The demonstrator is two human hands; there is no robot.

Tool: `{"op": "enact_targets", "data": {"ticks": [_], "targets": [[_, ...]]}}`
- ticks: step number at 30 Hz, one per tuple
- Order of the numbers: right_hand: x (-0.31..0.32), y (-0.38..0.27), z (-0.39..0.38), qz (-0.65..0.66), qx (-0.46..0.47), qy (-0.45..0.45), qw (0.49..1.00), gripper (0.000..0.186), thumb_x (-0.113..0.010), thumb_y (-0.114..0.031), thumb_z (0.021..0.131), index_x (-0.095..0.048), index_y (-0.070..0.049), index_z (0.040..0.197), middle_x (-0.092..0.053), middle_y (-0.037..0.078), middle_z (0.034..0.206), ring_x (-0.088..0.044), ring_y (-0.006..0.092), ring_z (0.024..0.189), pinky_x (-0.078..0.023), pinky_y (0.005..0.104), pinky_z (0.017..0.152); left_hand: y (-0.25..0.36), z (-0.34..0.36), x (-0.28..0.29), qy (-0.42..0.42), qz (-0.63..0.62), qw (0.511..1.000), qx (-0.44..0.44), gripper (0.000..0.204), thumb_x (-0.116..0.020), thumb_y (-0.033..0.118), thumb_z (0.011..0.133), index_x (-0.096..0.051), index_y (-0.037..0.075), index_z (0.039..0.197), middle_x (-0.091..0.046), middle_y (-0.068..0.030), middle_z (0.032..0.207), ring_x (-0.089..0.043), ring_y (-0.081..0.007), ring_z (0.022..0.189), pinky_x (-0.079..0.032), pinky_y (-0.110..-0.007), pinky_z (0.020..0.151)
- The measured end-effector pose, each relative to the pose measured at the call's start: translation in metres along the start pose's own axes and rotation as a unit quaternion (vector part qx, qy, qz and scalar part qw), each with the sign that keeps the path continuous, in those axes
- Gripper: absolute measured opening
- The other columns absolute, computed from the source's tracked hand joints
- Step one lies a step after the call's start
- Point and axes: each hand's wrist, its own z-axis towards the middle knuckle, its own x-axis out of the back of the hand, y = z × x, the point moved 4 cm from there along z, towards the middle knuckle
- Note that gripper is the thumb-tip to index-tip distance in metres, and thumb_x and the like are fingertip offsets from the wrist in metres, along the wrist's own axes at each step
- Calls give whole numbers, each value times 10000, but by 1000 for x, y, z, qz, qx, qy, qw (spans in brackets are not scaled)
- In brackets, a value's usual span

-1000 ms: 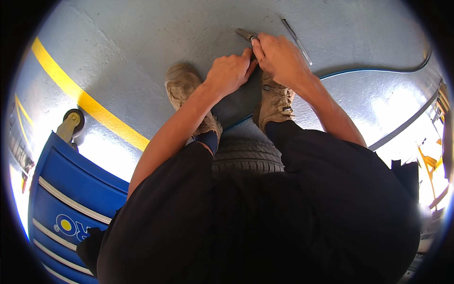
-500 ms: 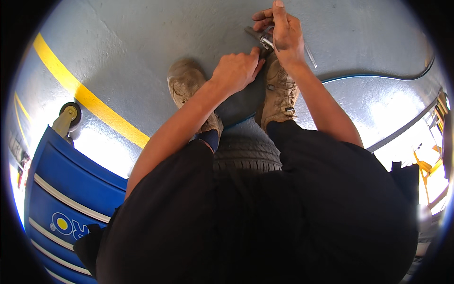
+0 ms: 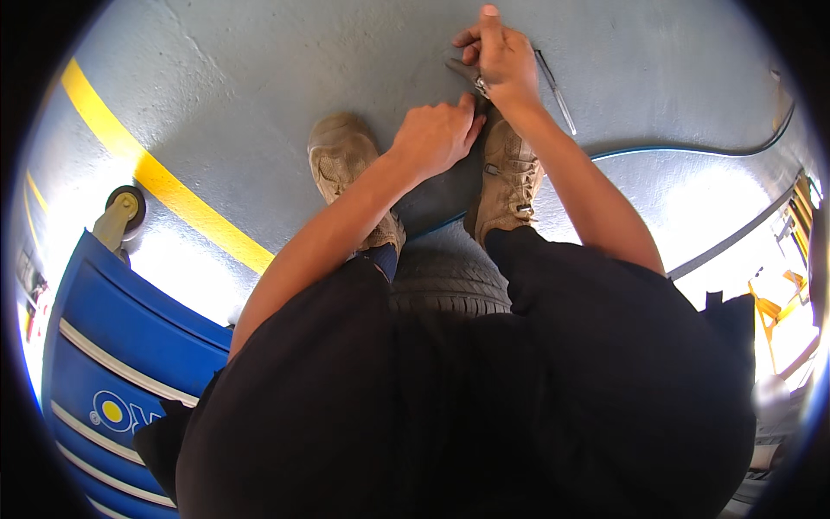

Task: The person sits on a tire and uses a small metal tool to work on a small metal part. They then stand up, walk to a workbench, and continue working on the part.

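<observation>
One round yellow-and-white emblem [image 3: 111, 410] sits on the blue cabinet [image 3: 130, 346] at the near left, crossed by pale stripes, with a yellow-hubbed caster [image 3: 123, 208] just beyond its far corner; a yellow line [image 3: 164, 182] runs across the grey floor [image 3: 259, 78] beside it. The right hand [image 3: 497, 56] is curled around a small metal tool [image 3: 471, 76] at the far centre, index finger straight. The left hand [image 3: 437, 134] is closed in a loose fist just nearer, touching the tool's lower end above the black tyre [image 3: 445, 281] between the tan boots [image 3: 346, 164]. Compared with half a second ago, the right hand is higher and farther, and the left has followed it.
</observation>
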Motion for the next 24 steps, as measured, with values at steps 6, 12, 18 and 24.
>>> {"op": "enact_targets", "data": {"ticks": [6, 12, 18, 24], "targets": [[32, -13, -51, -138, 152, 52, 977, 486, -621, -511, 1113, -740, -45, 1046, -787, 134, 944, -780, 347, 953, -592, 492, 797, 5, -3, 0, 8, -17, 999, 32, 371, -603, 359, 1115, -669, -1, 1053, -742, -210, 705, -752, -445, 648, -608, -546, 594], [37, -14, -80, -265, 228, -17, 937, 378, -709, -432, 1070, -703, -55, 1041, -771, 111, 944, -782, 337, 903, -592, 449, 736, 6, -4, 2, 16, 24, 999, 46, 366, -665, 402, 1068, -702, 38, 1073, -744, -176, 702, -749, -431, 637, -604, -523, 583], [31, -17, -80, -411, 231, -16, 882, 365, -631, -414, 1100, -695, -56, 1060, -788, 119, 949, -786, 365, 858, -615, 482, 714, 6, 6, 46, 125, 80, 985, 89, 359, -786, 385, 966, -727, 128, 1210, -797, -119, 1098, -770, -297, 1051, -599, -474, 883], [32, -16, -82, -457, 241, -42, 855, 360, -618, -416, 1094, -724, -73, 1078, -774, 121, 799, -776, 337, 715, -612, 485, 627, -16, 42, 27, 114, 10, 976, -186, 476, -786, 281, 948, -697, 235, 1414, -657, 54, 1551, -499, -187, 1544, -312, -496, 1329]]}}
